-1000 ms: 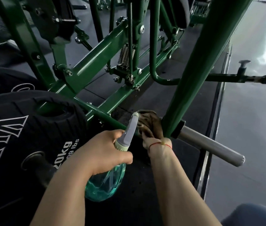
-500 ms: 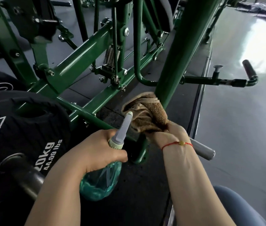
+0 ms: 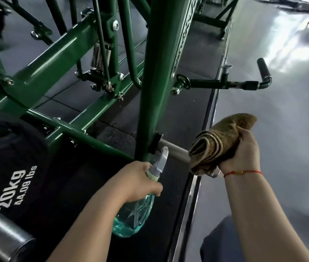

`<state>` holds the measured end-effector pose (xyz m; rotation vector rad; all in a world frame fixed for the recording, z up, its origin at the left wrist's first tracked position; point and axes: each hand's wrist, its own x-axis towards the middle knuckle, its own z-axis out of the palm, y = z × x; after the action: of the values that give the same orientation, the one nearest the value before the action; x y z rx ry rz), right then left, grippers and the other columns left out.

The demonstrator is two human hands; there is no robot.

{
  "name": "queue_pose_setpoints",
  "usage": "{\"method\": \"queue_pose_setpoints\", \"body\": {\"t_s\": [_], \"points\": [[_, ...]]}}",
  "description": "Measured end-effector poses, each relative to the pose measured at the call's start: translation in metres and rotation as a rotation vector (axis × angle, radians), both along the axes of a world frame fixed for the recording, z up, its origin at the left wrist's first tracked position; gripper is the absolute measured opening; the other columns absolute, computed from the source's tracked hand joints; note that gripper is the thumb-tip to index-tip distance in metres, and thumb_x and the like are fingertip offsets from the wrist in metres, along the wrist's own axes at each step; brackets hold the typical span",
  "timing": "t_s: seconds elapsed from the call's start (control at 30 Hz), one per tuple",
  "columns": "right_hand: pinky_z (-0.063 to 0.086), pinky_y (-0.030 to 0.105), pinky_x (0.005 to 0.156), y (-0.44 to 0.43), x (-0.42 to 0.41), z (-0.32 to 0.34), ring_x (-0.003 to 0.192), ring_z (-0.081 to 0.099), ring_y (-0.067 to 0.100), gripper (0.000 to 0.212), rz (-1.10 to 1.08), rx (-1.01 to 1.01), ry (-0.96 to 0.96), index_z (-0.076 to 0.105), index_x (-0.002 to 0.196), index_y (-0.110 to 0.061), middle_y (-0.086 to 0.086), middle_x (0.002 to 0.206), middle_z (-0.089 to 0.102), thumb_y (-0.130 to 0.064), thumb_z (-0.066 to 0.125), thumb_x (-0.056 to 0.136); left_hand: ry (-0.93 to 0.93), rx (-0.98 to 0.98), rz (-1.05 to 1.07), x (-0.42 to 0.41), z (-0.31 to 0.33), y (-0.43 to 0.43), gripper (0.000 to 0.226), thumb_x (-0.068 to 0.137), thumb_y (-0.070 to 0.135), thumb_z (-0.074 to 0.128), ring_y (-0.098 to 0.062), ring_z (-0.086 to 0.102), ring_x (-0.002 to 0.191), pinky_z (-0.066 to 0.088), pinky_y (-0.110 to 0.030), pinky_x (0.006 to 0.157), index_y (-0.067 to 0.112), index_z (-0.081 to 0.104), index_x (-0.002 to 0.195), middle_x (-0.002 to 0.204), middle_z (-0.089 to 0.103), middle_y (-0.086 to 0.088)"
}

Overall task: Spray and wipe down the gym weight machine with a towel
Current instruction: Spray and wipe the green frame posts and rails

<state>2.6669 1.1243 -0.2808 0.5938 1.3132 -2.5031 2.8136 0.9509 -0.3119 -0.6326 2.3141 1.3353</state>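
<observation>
Right hand [image 3: 244,150], fingers curled, grips brown towel [image 3: 219,140] wrapped over the grey bar [image 3: 176,151] end of the green weight machine [image 3: 155,72]. Left hand [image 3: 136,180] fingers wrap spray bottle [image 3: 136,214] neck. Black plate [image 3: 13,167] reads "20kg 44.09 lbs".

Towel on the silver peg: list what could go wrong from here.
1. The right hand grips the towel bunched over the outer end of the peg; it may slip off, leaving the inner stretch unwiped.
2. The left hand holds the spray bottle, nozzle close to the peg; overspray could drip onto the mat and make it slick.
</observation>
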Motion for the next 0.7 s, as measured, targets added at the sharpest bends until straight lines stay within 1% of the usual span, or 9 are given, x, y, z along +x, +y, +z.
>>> {"method": "queue_pose_setpoints", "body": {"t_s": [0.07,0.13,0.2,0.27,0.37,0.43,0.5,0.63,0.7], "points": [[0.059,0.038,0.056,0.013,-0.007,-0.007,0.062,0.072,0.024,0.025,0.035,0.035,0.04,0.065,0.11,-0.011,0.008,0.085,0.07,-0.03,0.057,0.095,-0.033,-0.022,-0.017,-0.006,-0.008,0.009,0.017,0.071,0.029,0.078,-0.017,0.064,0.073,0.05,-0.033,0.067,0.027,0.065,0.083,0.081,0.067,0.003],[0.06,0.039,0.061,0.023,-0.011,-0.012,0.068,0.073,0.027,0.031,0.061,0.083,0.035,0.064,0.118,-0.009,0.011,0.092,0.072,-0.029,0.059,0.095,-0.045,-0.036,-0.01,-0.009,-0.015,0.015,0.018,0.071,0.029,0.078,-0.016,0.059,0.066,0.047,-0.032,0.064,0.029,0.059,0.069,0.071,0.061,0.005],[0.06,0.042,0.064,0.029,-0.015,-0.018,0.073,0.073,0.029,0.035,0.098,0.149,0.029,0.064,0.121,-0.009,0.013,0.098,0.073,-0.029,0.061,0.094,-0.065,-0.036,0.013,-0.012,-0.02,0.02,0.032,0.071,0.027,0.078,-0.013,0.051,0.057,0.041,-0.027,0.059,0.032,0.053,0.052,0.059,0.052,0.01],[0.061,0.046,0.07,0.032,-0.018,-0.02,0.085,0.074,0.032,0.035,0.122,0.227,0.056,0.066,0.121,-0.012,0.013,0.104,0.073,-0.03,0.062,0.092,-0.095,-0.03,0.015,-0.014,-0.025,0.022,0.036,0.071,0.025,0.078,-0.012,0.049,0.056,0.039,-0.026,0.058,0.034,0.054,0.045,0.056,0.049,0.011],[0.059,0.056,0.083,0.037,-0.023,-0.017,0.101,0.071,0.04,0.032,0.152,0.286,0.117,0.068,0.116,-0.013,0.018,0.115,0.072,-0.03,0.063,0.089,-0.112,0.014,-0.025,-0.016,-0.029,0.026,0.025,0.071,0.027,0.078,-0.01,0.054,0.061,0.045,-0.026,0.06,0.035,0.058,0.059,0.066,0.059,0.01],[0.058,0.059,0.083,0.041,-0.026,-0.013,0.103,0.07,0.042,0.025,0.161,0.3,0.166,0.068,0.111,-0.013,0.019,0.115,0.072,-0.027,0.062,0.092,-0.111,0.055,-0.069,-0.017,-0.029,0.03,0.016,0.074,0.025,0.078,-0.008,0.055,0.065,0.044,-0.023,0.063,0.032,0.064,0.077,0.075,0.061,0.01],[0.06,0.058,0.08,0.045,-0.029,-0.009,0.101,0.071,0.041,0.014,0.171,0.327,0.213,0.068,0.105,-0.016,0.017,0.108,0.072,-0.023,0.06,0.094,-0.09,0.09,-0.1,-0.018,-0.03,0.034,0.019,0.074,0.025,0.079,-0.008,0.052,0.064,0.043,-0.024,0.063,0.021,0.065,0.087,0.072,0.057,0.01],[0.06,0.059,0.08,0.058,-0.03,-0.004,0.1,0.071,0.04,0.01,0.151,0.419,0.271,0.07,0.099,-0.019,0.017,0.113,0.071,-0.021,0.06,0.095,-0.066,0.104,-0.131,-0.023,-0.029,0.044,0.024,0.071,0.026,0.079,-0.006,0.049,0.057,0.043,-0.026,0.063,0.024,0.056,0.066,0.059,0.051,0.015],[0.061,0.057,0.079,0.065,-0.031,-0.003,0.099,0.072,0.037,0.012,0.13,0.51,0.298,0.069,0.102,-0.021,0.016,0.113,0.072,-0.024,0.063,0.092,-0.053,0.113,-0.143,-0.027,-0.028,0.048,0.025,0.072,0.025,0.079,-0.006,0.048,0.056,0.042,-0.025,0.062,0.023,0.056,0.066,0.058,0.05,0.014]]}}
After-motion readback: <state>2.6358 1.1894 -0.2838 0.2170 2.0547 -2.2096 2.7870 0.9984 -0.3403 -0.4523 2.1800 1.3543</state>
